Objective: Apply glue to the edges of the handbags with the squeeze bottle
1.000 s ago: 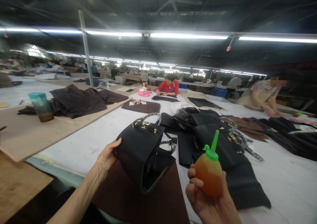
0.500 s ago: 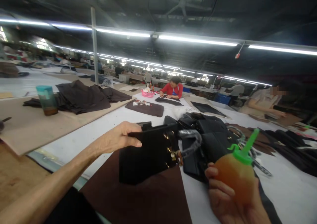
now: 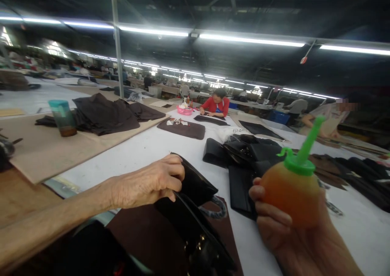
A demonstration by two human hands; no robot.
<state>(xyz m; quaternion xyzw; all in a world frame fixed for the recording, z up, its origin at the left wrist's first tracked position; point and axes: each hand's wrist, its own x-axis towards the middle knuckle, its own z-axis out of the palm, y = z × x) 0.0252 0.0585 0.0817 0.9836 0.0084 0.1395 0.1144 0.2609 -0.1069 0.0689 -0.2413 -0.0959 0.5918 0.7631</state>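
Observation:
My left hand [image 3: 161,180] pinches the upper edge of a black handbag [image 3: 195,223], which is tilted over a dark brown sheet [image 3: 137,239] on the white table. Gold fittings glint low on the bag, and a plastic-wrapped handle [image 3: 215,211] loops out at its right. In my right hand [image 3: 283,235] is a round squeeze bottle [image 3: 291,194] of orange-brown liquid, held upright. Its green cap carries a long tapered spout. The fingers wrap round the bottle's lower part. The bottle stays apart from the bag.
More black bags [image 3: 243,158] lie heaped beyond the handbag. To the left stand a teal-lidded cup [image 3: 62,119] and crumpled dark cloth [image 3: 103,115]. A person in red [image 3: 216,105] bends over the table's far part; another person [image 3: 332,117] is at the right.
The handbag has swung from nearly upright to tilted, its gold-fitted side now lower and nearer me. My right hand has raised the bottle slightly.

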